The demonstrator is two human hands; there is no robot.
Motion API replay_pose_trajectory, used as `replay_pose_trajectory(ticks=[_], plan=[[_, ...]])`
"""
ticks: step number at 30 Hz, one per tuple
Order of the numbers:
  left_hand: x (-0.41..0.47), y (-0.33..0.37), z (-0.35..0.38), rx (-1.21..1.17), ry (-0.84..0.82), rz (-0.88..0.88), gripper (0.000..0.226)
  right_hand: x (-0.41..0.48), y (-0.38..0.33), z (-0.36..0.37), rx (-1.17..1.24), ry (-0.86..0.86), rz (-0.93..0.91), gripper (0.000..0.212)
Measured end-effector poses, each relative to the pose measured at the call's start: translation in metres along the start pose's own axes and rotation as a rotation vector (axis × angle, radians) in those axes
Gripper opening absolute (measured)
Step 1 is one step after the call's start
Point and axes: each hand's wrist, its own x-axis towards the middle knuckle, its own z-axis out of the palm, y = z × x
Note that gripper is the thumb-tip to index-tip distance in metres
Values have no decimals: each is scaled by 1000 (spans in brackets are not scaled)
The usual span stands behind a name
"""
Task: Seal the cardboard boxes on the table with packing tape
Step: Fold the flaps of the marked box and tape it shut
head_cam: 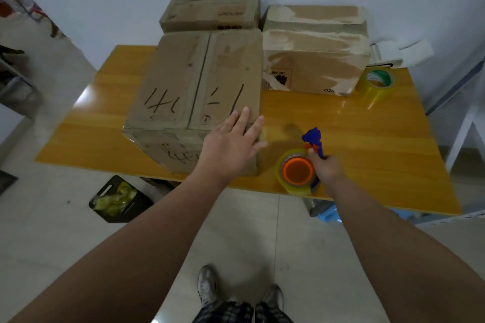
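A large cardboard box (183, 92) with black handwriting stands at the front left of the wooden table (367, 139); its two top flaps meet along a centre seam. My left hand (231, 144) lies flat, fingers spread, on the box's near right corner. My right hand (326, 169) grips a blue tape dispenser (313, 139) carrying a clear tape roll with an orange core (298, 172), just right of the box near the table's front edge.
Behind stand a taped box (215, 5) and two stacked, heavily taped boxes (315, 60). A spare clear tape roll (378, 84) sits at the back right. White paper (401, 51) lies by the wall. A black bin (118, 199) is on the floor.
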Motion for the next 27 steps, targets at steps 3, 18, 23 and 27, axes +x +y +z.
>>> replay_pose_trajectory(ticks=[3, 18, 23, 27], plan=[[-2, 3, -3, 19, -5, -11, 70, 11, 6, 18, -181, 55, 2, 48], [-4, 12, -10, -2, 3, -57, 76, -79, -41, 43, 1029, -582, 221, 47], [-10, 7, -4, 13, 21, 19, 65, -67, -47, 30, 1012, -283, 59, 45], [-22, -9, -1, 41, 40, 67, 66, -64, -54, 35, 995, -227, 27, 41]])
